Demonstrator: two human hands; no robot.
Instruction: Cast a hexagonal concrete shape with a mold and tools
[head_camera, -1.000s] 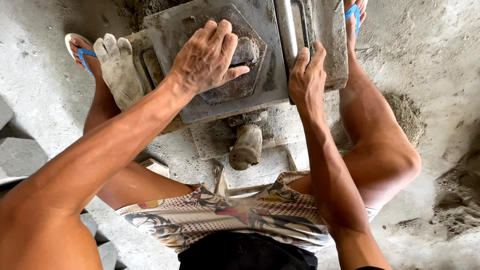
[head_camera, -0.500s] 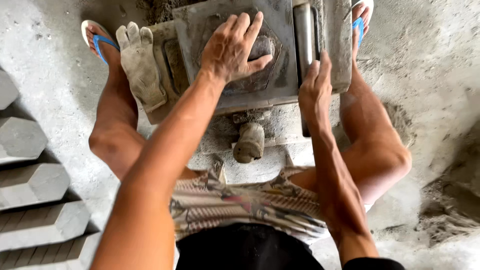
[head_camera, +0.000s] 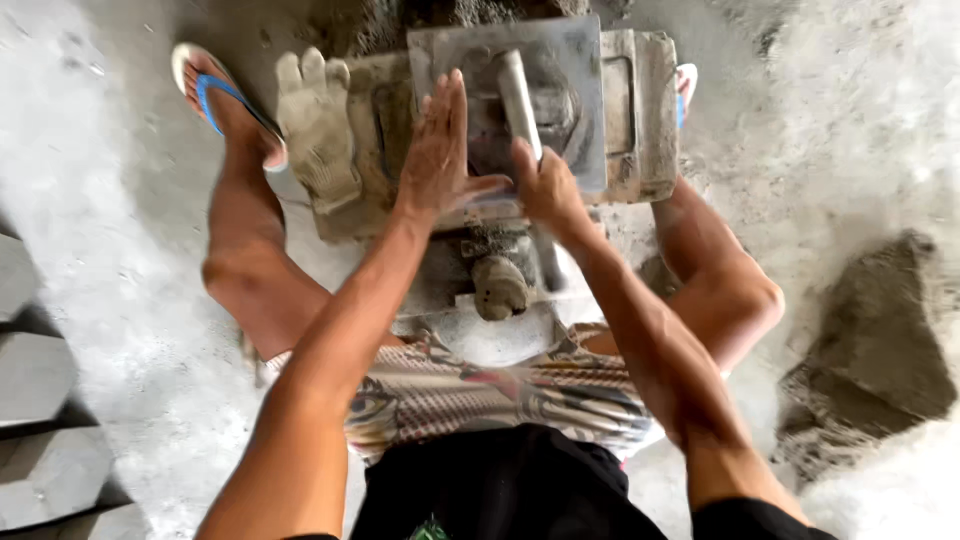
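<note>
While left hand (head_camera: 440, 150) lies flat and open on mould (head_camera: 540, 110), right hand (head_camera: 545, 185) grips its handle (head_camera: 520, 95); likely risk: fingers pinched under it.

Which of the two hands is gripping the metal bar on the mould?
The right hand grips the grey metal bar. The left hand lies flat and open on the mould plate beside it.

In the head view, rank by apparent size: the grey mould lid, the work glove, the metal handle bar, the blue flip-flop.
1. mould lid
2. work glove
3. flip-flop and handle bar: look alike, both partly hidden, left unranked.
</note>
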